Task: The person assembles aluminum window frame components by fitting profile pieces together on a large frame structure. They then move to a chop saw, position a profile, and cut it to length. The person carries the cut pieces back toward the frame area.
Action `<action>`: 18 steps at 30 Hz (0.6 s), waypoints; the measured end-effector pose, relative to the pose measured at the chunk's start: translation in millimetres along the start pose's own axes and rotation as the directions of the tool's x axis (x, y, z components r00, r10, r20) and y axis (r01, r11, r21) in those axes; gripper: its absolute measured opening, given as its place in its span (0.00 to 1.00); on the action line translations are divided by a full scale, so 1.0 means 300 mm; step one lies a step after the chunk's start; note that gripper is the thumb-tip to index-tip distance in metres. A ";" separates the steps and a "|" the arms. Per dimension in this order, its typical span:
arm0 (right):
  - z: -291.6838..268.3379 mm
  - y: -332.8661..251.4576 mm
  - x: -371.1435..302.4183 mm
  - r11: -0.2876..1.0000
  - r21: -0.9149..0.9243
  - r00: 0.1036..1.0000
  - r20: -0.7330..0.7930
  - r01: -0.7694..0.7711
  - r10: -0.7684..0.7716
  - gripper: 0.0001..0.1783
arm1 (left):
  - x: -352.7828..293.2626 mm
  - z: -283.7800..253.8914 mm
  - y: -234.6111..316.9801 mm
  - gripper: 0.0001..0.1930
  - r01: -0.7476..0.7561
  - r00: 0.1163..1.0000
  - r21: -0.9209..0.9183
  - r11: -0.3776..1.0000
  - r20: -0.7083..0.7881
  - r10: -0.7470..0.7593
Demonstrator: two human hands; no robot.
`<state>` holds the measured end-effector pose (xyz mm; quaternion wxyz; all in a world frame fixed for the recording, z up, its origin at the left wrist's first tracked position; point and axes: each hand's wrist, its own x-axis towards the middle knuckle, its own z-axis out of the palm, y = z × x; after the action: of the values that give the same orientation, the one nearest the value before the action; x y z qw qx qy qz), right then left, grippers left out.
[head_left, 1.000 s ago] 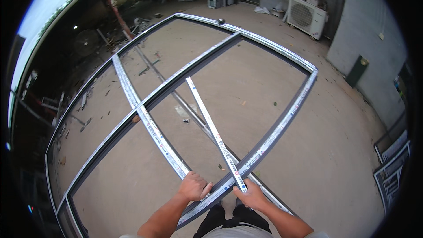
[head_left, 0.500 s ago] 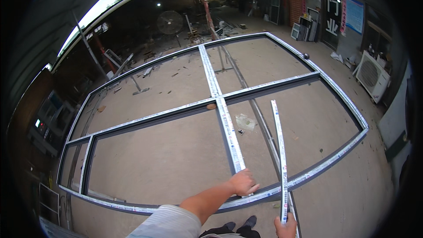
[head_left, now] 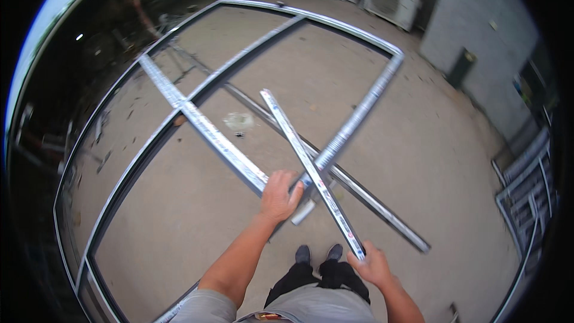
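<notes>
A large window or door frame (head_left: 221, 143) of metal profiles, covered in printed white film, spreads out in front of me. My left hand (head_left: 280, 197) grips it where a crossbar meets the near side, the thumb pointing right. In my right hand (head_left: 372, 263) is the near end of a loose, straight profile strip (head_left: 311, 170), also film-covered. The strip slants away to the left and passes over the frame's near side. My fingers hide its held end, and my left hand covers the frame joint.
Under the frame runs a long metal support bar (head_left: 382, 208), sticking out on the near right. A short pale tube (head_left: 304, 212) shows by the near side. Metal racks (head_left: 529, 194) stand at the right, an air-conditioner unit (head_left: 390, 1) at the back. Clear plastic (head_left: 238, 121) lies on the floor.
The view has swung right and downward, so the frame appears farther left. My left hand stays at the crossbar's near end. The strip in my right hand now slants more to the left.
</notes>
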<state>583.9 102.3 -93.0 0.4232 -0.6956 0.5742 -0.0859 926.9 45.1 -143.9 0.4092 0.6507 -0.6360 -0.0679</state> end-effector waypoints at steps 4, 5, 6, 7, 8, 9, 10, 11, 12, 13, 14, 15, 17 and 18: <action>-0.036 0.123 -0.105 0.995 0.098 0.997 -0.075 0.036 -0.029 0.23 | -0.043 0.081 0.240 0.30 -0.257 0.966 0.013 0.966 -0.017 0.257; -0.061 0.142 -0.131 0.994 0.107 0.997 -0.069 0.023 -0.015 0.23 | -0.055 0.091 0.308 0.34 -0.336 0.942 0.024 0.941 0.006 0.336; -0.083 0.166 -0.155 0.993 0.118 0.998 -0.064 0.013 -0.005 0.22 | -0.064 0.098 0.380 0.37 -0.403 0.911 0.029 0.915 0.111 0.398; -0.109 0.194 -0.186 0.997 0.082 0.998 -0.066 0.009 -0.004 0.22 | -0.075 0.109 0.450 0.40 -0.470 0.865 0.023 0.882 0.208 0.456; -0.140 0.221 -0.211 0.999 0.043 0.997 -0.072 0.010 -0.007 0.21 | -0.082 0.131 0.507 0.40 -0.501 0.820 -0.029 0.865 0.304 0.485; -0.171 0.263 -0.236 1.000 0.005 0.997 -0.080 0.018 -0.018 0.21 | -0.085 0.155 0.576 0.42 -0.520 0.776 -0.065 0.851 0.380 0.503; -0.202 0.312 -0.270 0.999 0.017 0.996 -0.088 0.034 -0.032 0.21 | -0.083 0.180 0.647 0.42 -0.534 0.726 -0.087 0.841 0.462 0.509; -0.236 0.364 -0.312 0.998 0.027 0.994 -0.094 0.052 -0.049 0.22 | -0.085 0.208 0.718 0.43 -0.547 0.670 -0.107 0.830 0.539 0.511; -0.270 0.418 -0.359 0.997 0.036 0.993 -0.101 0.069 -0.065 0.22 | -0.092 0.246 0.780 0.41 -0.580 0.636 -0.117 0.806 0.552 0.539; -0.314 0.468 -0.407 0.998 0.030 0.995 -0.088 0.053 -0.050 0.22 | -0.105 0.292 0.846 0.33 -0.598 0.620 -0.145 0.788 0.540 0.570; -0.353 0.514 -0.455 0.999 0.026 0.997 -0.075 0.039 -0.037 0.23 | -0.116 0.333 0.907 0.30 -0.625 0.569 -0.151 0.766 0.584 0.579; -0.387 0.568 -0.508 0.999 0.021 0.998 -0.060 0.025 -0.024 0.23 | -0.129 0.380 0.967 0.27 -0.651 0.515 -0.158 0.742 0.626 0.586; -0.464 0.703 -0.617 1.000 -0.019 0.996 -0.091 0.015 -0.017 0.25 | -0.183 0.499 1.077 0.24 -0.657 0.440 -0.242 0.714 0.646 0.624; -0.509 0.768 -0.671 0.999 -0.042 0.992 -0.125 0.026 -0.031 0.25 | -0.211 0.554 1.131 0.23 -0.656 0.401 -0.281 0.701 0.657 0.639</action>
<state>258.6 206.9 -81.9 0.3708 -0.7054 0.5913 -0.1237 552.2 75.7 -70.5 0.1154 0.2769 -0.9431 -0.1436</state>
